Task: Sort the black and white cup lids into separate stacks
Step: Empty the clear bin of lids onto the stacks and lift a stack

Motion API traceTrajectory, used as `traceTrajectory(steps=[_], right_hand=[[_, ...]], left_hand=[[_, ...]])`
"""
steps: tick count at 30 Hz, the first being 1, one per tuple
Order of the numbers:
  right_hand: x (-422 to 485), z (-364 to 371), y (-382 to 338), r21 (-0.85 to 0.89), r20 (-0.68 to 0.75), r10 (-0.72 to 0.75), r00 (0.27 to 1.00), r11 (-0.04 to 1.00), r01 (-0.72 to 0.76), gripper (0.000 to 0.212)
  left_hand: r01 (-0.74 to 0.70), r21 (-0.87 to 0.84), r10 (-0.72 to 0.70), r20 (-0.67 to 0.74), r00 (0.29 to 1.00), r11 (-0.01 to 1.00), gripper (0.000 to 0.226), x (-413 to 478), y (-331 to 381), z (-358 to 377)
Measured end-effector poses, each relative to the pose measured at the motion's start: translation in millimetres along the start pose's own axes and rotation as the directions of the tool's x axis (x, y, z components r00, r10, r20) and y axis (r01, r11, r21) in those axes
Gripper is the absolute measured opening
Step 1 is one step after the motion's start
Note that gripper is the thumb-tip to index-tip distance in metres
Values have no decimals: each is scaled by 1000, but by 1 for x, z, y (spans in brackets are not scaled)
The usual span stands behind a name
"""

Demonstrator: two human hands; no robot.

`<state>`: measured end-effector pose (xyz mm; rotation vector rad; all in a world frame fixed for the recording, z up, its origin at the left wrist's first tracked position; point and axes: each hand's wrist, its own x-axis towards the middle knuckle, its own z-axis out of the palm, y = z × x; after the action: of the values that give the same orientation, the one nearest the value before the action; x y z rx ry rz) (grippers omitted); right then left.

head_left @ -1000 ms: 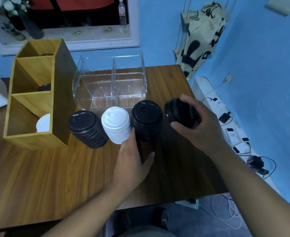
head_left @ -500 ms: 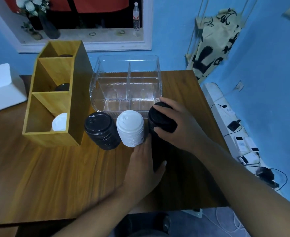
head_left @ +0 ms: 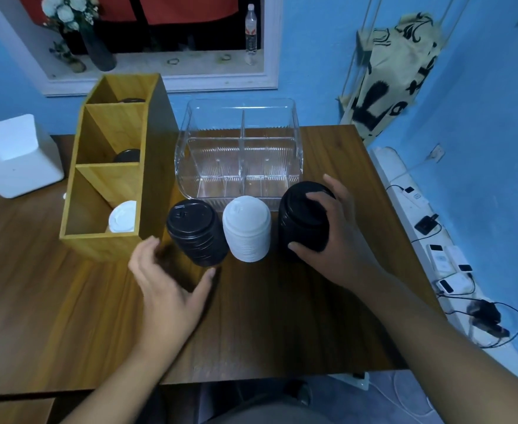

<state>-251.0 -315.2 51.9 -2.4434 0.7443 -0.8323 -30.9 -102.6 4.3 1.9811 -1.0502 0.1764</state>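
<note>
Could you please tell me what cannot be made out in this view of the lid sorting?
Head view:
- The right black stack: its right side and base are hidden by the right hand gripping it.
- The left hand: blurred, so whether it touches the left black stack is unclear.
- The rack: its walls hide most of the lids inside.
- Count per stack: ridges too fine.

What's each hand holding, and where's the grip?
Right hand grips the right black lid stack over its top and side; left hand holds nothing.
</note>
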Motion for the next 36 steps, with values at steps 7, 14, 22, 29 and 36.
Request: traceTrajectory(steps=[7,14,22,29,36], right_hand=[[-3,7,13,40,-50,26,998,999,-24,93],[-14,-23,40,-15,-70,71,995,997,-72,93],[-18,-38,57,-9,-103,102,989,995,-103,96],[-27,-33,56,49,-145,166,975,986,-160,129],[-33,-23,62,168,-148,316,937,942,-291,135]], left_hand=[[173,-263,-117,215,970,949,121,25,8,22],[142,-296,-79,213,974,945,101,25,47,52],[178,-297,-107,241,965,938,103,33,59,77],[208,-209,-145,282,949,956,106,29,51,60],[135,-133,-93,280,955,982,109,36,42,53]])
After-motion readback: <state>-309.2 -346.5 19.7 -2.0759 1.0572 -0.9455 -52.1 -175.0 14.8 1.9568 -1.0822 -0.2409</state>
